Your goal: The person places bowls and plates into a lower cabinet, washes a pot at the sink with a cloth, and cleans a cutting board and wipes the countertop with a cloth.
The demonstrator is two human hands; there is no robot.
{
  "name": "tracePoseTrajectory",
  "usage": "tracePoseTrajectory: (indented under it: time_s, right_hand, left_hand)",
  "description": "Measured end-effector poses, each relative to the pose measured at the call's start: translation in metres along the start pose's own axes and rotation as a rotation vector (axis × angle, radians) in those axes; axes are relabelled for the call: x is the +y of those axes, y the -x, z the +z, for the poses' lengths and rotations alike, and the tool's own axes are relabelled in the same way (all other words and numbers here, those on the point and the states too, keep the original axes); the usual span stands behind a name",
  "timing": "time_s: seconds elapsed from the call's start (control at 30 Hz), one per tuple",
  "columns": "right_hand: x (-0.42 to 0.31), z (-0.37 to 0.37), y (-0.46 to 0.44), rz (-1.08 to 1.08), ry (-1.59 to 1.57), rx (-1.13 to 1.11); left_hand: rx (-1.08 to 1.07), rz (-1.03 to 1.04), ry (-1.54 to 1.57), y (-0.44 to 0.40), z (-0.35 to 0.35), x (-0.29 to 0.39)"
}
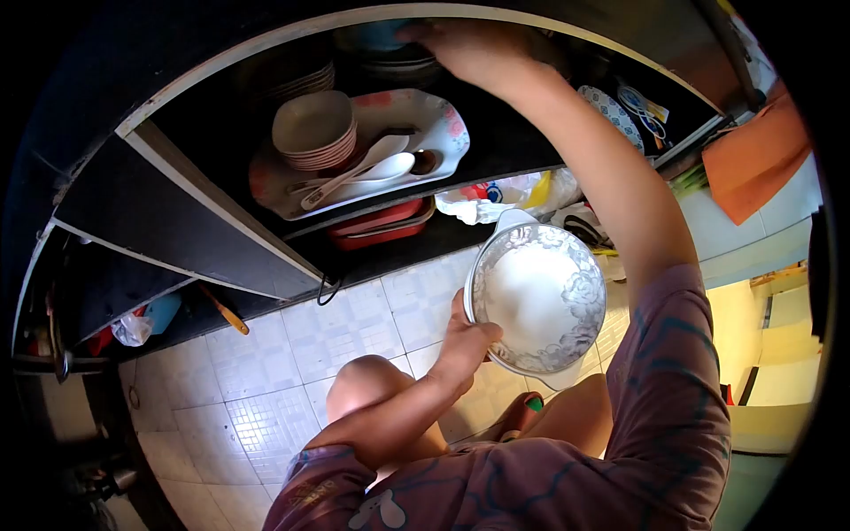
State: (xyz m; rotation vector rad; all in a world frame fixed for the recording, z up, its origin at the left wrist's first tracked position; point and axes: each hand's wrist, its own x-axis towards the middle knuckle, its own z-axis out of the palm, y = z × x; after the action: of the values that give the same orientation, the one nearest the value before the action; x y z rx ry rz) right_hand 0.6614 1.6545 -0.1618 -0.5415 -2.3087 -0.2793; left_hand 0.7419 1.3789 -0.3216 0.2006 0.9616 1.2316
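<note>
- a floral tray (pixel 450 133) bearing stacked bowls (pixel 314 126) and a white spoon (pixel 391 167)
- red trays (pixel 381 234), lower down there
- a patterned plate (pixel 609 113), over to the right

The round dish (pixel 536 296) was white with grey flowers, the platter (pixel 434 115) white with pink blooms, the cloth (pixel 761 164) orange, and the shirt (pixel 531 482) mauve with teal lines; the shadowed bowl (pixel 379 35) looked blue, perhaps.

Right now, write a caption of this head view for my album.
Left hand holding a floral-rimmed bowl, right hand reaching into a dark cupboard beyond stacked bowls.
</note>
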Motion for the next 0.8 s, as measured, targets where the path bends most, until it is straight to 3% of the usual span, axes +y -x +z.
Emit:
tracePoseTrajectory:
  time_s: [0.07, 0.1, 0.17, 0.27, 0.37, 0.57, 0.63, 0.7, 0.77, 0.8]
  right_hand:
    - [-0.020, -0.015, 0.005, -0.064, -0.103, -0.248]
    - [-0.018, -0.005, 0.012, -0.299, -0.178, -0.127]
    - [-0.039, 0.002, 0.020, -0.195, -0.360, -0.337]
    - [-0.070, -0.006, 0.033, -0.350, -0.056, -0.169]
    - [-0.080, -0.002, 0.037, -0.423, 0.031, -0.157]
    - [-0.083, 0.009, 0.043, -0.422, -0.023, -0.114]
    - [-0.080, 0.008, 0.051, -0.347, -0.193, -0.068]
    - [-0.060, -0.006, 0.058, -0.284, -0.145, -0.019]
    - [-0.012, -0.027, 0.072, 0.010, -0.167, -0.168]
    - [0.012, -0.046, 0.085, 0.352, -0.288, -0.188]
  left_hand:
    - [0.016, -0.048, -0.009, 0.000, 0.003, 0.004]
    - [0.025, -0.056, -0.021, -0.001, 0.003, 0.003]
    - [0.032, -0.067, -0.036, -0.003, 0.005, 0.000]
    - [0.041, -0.054, -0.023, -0.004, 0.007, -0.001]
    - [0.024, -0.048, -0.055, -0.004, 0.008, 0.000]
    - [0.064, -0.070, -0.029, -0.005, 0.011, 0.001]
    - [0.083, -0.081, -0.031, -0.007, 0.011, 0.002]
    - [0.079, -0.095, -0.045, -0.013, 0.008, -0.001]
    - [0.132, -0.109, -0.048, -0.016, 0.008, -0.001]
    - [0.156, -0.110, -0.060, -0.015, 0.010, 0.003]
